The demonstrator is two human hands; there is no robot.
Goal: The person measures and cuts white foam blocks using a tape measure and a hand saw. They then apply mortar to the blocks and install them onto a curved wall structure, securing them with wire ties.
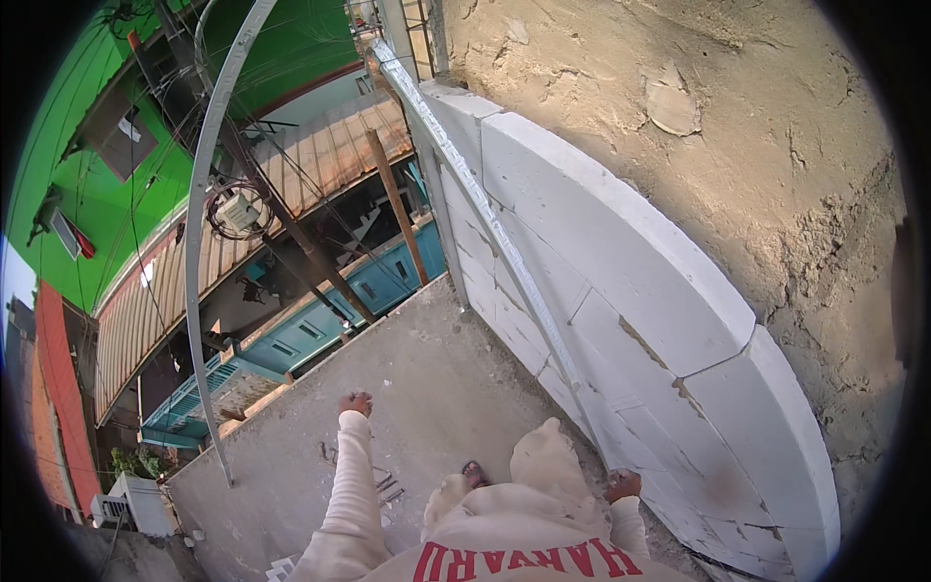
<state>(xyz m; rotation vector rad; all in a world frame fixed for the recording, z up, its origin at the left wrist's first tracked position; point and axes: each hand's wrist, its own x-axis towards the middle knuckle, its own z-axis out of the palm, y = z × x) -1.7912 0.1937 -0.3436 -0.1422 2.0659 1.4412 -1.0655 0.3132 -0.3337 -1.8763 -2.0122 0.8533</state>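
My left hand [356, 404] is held out over the grey concrete floor [417, 349], its fingers curled in and nothing visible in them. At the right, my right hand [623, 484] hangs close beside a wall of white blocks [621, 388]; its fingers are curled too, and I see no object in it. Whether it touches the blocks I cannot tell. A long silvery metal strip [485, 206] leans slantwise along the wall, its lower end near my right hand. Below my body one foot in a sandal [474, 473] shows on the floor.
A curved grey metal strip [197, 242] rises from the floor at the left. Beyond the floor's edge lie a rusty corrugated roof [291, 175], a turquoise railing [301, 335] and a pole [262, 184] with many wires. Small debris [388, 485] is near my left arm. Rough plaster [679, 97] stands behind the blocks.
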